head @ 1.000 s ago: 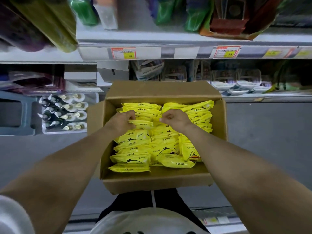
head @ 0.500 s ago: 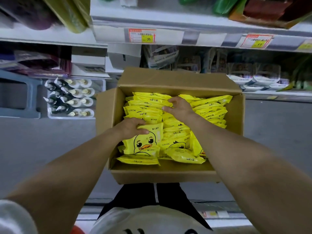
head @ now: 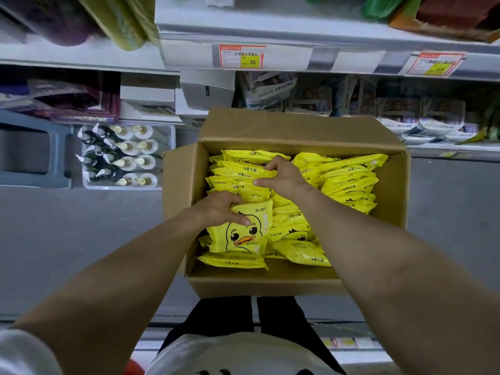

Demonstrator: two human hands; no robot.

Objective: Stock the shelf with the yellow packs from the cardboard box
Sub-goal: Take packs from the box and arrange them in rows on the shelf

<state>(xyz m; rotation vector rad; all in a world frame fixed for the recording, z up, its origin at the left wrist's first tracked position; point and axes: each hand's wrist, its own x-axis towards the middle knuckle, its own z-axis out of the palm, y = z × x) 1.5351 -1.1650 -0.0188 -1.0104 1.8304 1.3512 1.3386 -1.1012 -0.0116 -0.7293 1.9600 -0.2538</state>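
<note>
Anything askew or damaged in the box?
One yellow duck-print pack at the near left of the brown cardboard box is turned face-up, gripped by the left hand; the other yellow packs stand on edge. A couple lie flat at the near end. No damage visible.

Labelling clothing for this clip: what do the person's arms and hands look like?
Bare forearms; no gloves, rings or watch visible on the left hand or right hand. A white short sleeve shows at the left shoulder.
</note>
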